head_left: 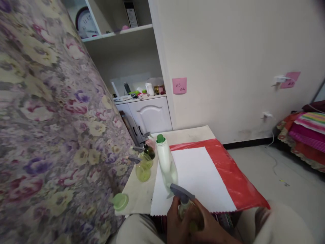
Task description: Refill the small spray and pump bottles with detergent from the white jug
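At the table's front edge, my left hand (175, 218) and my right hand (209, 225) are both closed around a small spray bottle (193, 215). Its grey trigger head points left, and my fingers cover much of its yellowish clear body. Just beyond it a tall pale bottle (166, 161) stands on a white sheet (200, 173), with something green at its mouth. To the left are more spray bottles: a yellow-green one (143, 171), another yellowish one (147, 159) behind it, a dark one (149, 151) and a pinkish one (151, 141).
A green round lid (120, 202) lies at the table's front left corner. Red plastic (238, 183) covers the table's right side. A floral curtain (58, 135) hangs close on the left. Behind are a cabinet (152, 113) and the wall; a bed (307, 135) stands far right.
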`<move>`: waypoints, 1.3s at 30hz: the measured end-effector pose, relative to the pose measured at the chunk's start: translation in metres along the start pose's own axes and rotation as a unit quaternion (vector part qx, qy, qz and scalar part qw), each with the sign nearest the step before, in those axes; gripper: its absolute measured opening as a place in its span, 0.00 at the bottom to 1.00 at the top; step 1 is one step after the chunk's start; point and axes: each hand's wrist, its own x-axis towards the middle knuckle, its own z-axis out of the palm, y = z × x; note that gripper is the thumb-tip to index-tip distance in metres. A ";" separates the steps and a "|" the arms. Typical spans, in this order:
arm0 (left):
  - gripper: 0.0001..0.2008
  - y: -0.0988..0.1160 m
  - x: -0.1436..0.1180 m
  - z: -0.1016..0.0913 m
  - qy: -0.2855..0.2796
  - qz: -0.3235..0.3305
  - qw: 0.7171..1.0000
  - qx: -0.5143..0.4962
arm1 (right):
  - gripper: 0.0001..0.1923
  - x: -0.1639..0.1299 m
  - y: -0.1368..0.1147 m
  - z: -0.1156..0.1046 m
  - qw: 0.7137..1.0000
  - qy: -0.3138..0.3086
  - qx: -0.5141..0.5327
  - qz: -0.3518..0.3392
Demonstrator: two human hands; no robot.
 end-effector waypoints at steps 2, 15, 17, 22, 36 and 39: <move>0.23 -0.001 0.000 0.005 -0.032 0.001 0.998 -0.046 | 0.47 -0.004 0.004 -0.007 0.998 -0.024 0.057 -0.011; 0.18 -0.009 0.026 0.037 -0.143 -0.041 0.980 -0.133 | 0.58 -0.011 0.017 -0.063 0.998 -0.042 0.046 0.013; 0.18 -0.008 0.026 0.049 -0.088 -0.039 0.990 -0.099 | 0.57 -0.009 0.020 -0.068 1.000 -0.013 0.021 0.004; 0.20 0.003 0.027 0.069 -0.008 -0.035 0.997 -0.065 | 0.54 -0.005 0.014 -0.073 0.996 0.082 -0.040 -0.018; 0.19 0.007 0.045 0.056 -0.144 -0.026 0.960 -0.237 | 0.42 0.015 -0.057 -0.078 0.992 -0.123 -0.026 0.027; 0.17 0.001 0.052 0.064 -0.098 -0.018 0.964 -0.247 | 0.41 0.015 -0.055 -0.082 0.994 -0.101 -0.042 0.020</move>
